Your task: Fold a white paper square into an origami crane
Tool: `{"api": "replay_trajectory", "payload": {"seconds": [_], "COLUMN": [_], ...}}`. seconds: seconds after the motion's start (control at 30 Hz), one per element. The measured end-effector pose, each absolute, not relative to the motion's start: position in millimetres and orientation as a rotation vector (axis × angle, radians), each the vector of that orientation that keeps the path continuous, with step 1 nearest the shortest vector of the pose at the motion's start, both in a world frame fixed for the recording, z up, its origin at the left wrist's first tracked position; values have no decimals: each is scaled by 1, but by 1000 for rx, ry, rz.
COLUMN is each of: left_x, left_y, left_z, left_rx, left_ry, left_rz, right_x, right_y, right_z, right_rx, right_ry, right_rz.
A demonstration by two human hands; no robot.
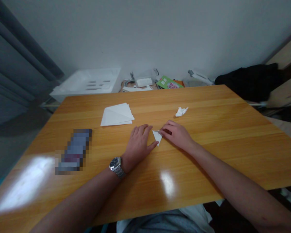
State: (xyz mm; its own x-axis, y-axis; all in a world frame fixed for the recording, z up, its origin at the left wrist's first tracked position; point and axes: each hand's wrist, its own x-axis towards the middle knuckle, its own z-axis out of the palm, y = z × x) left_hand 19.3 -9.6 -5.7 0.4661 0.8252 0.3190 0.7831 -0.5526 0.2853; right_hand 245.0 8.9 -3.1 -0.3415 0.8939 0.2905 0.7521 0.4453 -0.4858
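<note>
A small folded piece of white paper [156, 136], roughly triangular, lies on the wooden table between my hands. My left hand [140, 140], with a metal watch [116, 164] at the wrist, rests to its left, fingers spread and thumb tip on the paper's lower corner. From the other side, my right hand [176, 133] pinches the paper's upper right edge between thumb and fingers. A small folded white paper figure [181, 112] stands further back on the right. Several white paper sheets [117, 114] lie stacked at the back left.
On the left of the table [196, 174] lies a pixelated dark device, apparently a phone [75, 149]. Behind the far edge are a white plastic tray [94, 81], a green booklet [169, 83] and assorted small items. Dark cloth [249, 81] is heaped at the back right.
</note>
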Motion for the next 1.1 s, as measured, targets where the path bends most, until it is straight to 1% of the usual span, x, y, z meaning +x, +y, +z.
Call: {"api": "replay_trajectory", "payload": {"seconds": [0.27, 0.7, 0.9, 1.1], "left_x": [19, 19, 18, 17], "left_y": [-11, -9, -8, -8], "left_z": [-1, -3, -6, -7], "left_rx": [2627, 2670, 2665, 2658], "left_ry": [1378, 1379, 1381, 1385], "left_rz": [612, 580, 595, 609], "right_x": [243, 248, 256, 256], "right_y": [17, 20, 17, 16], "right_z": [-7, -10, -10, -9], "right_rx": [-1366, -1284, -1141, -1137], "right_ry": [-1988, -2108, -2174, -2134], "right_rz": [496, 492, 628, 712]}}
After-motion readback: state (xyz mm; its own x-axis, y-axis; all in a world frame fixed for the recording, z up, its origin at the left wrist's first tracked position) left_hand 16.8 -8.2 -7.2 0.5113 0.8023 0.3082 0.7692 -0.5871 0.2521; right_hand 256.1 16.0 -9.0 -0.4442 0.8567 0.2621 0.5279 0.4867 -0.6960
